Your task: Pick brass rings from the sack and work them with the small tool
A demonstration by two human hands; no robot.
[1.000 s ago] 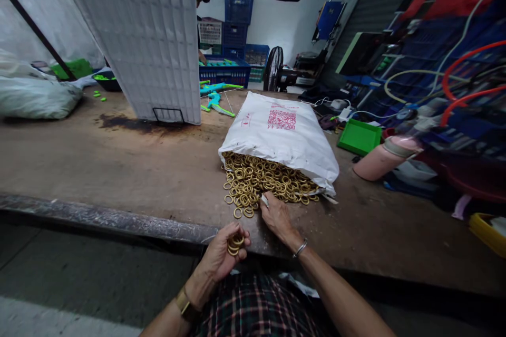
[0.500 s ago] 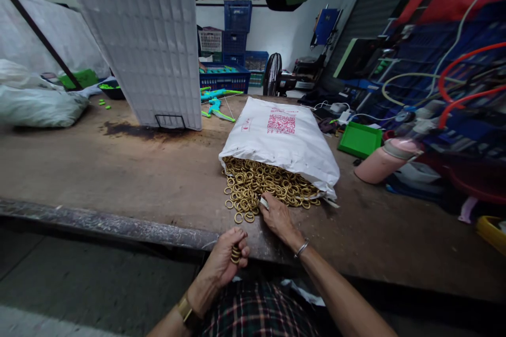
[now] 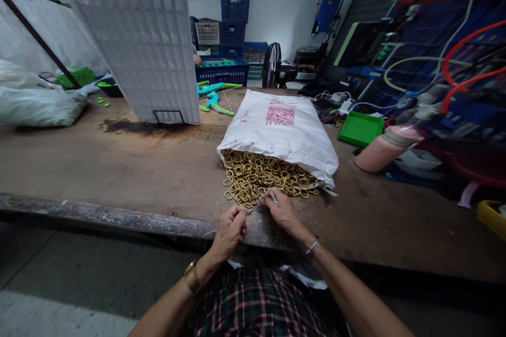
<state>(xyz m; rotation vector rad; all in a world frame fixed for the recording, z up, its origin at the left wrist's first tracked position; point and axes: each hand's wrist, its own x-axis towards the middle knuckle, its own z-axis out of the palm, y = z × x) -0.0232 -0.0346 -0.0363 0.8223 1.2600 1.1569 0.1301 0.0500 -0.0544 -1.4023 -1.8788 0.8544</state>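
Observation:
A heap of brass-coloured rings [image 3: 253, 173] spills from the mouth of a white woven sack [image 3: 253, 115] lying on the table. My left hand [image 3: 230, 230] is closed at the table's front edge, just short of the nearest rings. Its fingers curl inward and hide the rings that showed in its palm a moment before. Against the front of the heap, my right hand [image 3: 283, 213] has its fingertips pinched together. A small pale piece shows at those fingers, too small to name, and loose rings lie right beside them.
A tall white ribbed panel [image 3: 138, 47] stands on the wooden table [image 3: 118, 168], left of the sack. Behind it lies a blue-green toy bow [image 3: 215, 97]. To the right are a green tray [image 3: 360, 129] and a pink bottle [image 3: 385, 150]. A person's hand [image 3: 197, 59] shows beyond the panel.
My left hand has moved up towards the heap and turned, so its rings no longer show. My right hand has shifted slightly right along the heap's front. The view has tilted a little.

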